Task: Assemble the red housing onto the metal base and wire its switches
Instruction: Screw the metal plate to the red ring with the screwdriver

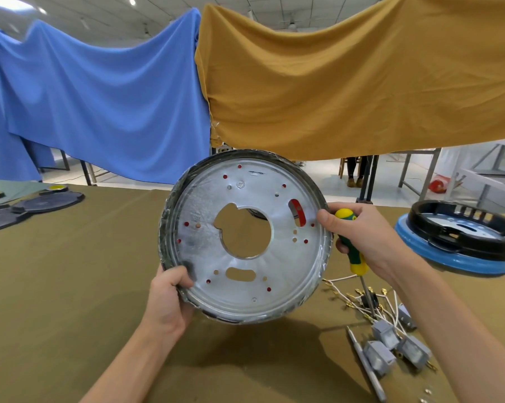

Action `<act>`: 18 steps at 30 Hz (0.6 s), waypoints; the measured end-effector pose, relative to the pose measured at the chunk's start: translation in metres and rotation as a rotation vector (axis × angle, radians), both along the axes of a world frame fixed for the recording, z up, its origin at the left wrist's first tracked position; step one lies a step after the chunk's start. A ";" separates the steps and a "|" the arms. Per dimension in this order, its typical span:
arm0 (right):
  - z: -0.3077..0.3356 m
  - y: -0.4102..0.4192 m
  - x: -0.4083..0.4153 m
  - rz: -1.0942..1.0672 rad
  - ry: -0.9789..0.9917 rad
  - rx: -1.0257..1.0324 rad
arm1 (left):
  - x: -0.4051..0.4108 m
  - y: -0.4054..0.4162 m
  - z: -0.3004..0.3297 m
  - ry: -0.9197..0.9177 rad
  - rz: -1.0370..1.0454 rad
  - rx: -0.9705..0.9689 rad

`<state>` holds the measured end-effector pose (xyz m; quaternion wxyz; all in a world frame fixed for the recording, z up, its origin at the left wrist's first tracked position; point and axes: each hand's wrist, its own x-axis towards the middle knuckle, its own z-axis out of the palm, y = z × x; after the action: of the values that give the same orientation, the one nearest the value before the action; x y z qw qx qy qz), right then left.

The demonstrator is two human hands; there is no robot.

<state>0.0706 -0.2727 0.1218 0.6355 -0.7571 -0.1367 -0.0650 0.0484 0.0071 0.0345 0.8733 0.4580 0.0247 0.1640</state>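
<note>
Olive-brown cloth table (71,286), with blue drape (106,106) and mustard drape (347,80) hung behind. Left hand (170,301) closed on the lower-left rim of the metal base (245,237), thumb over the edge. Right hand (364,237) gripping a yellow-and-green screwdriver (351,245) while its thumb presses the base's right rim. Base held up off the table, tilted, flat face toward the camera, large centre hole showing the cloth through it. Red housing (298,212) behind the base, seen only through a slot and small holes. Just right of the base and lower, on the cloth: white wires (359,298) with brass terminals, 4 grey switches (391,344), a grey tool (367,370). Further right of the base, a black ring (463,228) on a blue disc (449,260). Well left of the base, dark flat plates (42,203).
</note>
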 end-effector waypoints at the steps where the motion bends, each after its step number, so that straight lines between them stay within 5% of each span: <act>1: 0.000 0.000 0.000 -0.001 0.003 -0.004 | 0.000 0.000 0.000 -0.004 0.000 0.005; 18: 0.000 0.004 0.003 -0.042 0.007 -0.081 | -0.002 0.000 0.001 0.075 -0.045 -0.006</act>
<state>0.0735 -0.2691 0.1216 0.6032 -0.7853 -0.1209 -0.0699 0.0461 0.0068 0.0359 0.8766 0.4617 0.0475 0.1271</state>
